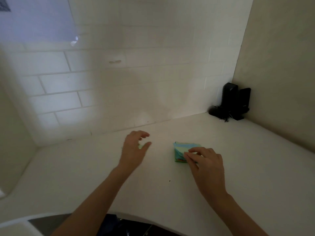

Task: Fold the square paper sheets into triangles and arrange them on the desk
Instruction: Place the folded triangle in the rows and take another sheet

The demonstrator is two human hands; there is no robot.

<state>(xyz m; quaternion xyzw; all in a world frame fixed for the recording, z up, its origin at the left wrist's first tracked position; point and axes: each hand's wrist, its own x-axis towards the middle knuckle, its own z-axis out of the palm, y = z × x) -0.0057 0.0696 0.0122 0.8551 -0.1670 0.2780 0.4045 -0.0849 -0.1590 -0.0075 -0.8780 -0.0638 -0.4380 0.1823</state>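
Note:
A small stack of coloured square paper sheets (182,149), green and light blue on top, lies on the white desk (95,176). My right hand (207,165) rests on the stack's near right corner. Its thumb and forefinger pinch the edge of the top sheet. My left hand (133,149) hovers to the left of the stack with fingers spread and relaxed, holding nothing. A sliver of pale green paper (140,147) shows under its palm, mostly hidden.
A black device with a cable (234,103) stands in the far right corner. White tiled wall (119,82) runs along the back and a plain wall closes the right side. The desk's curved front edge (144,218) is near my body.

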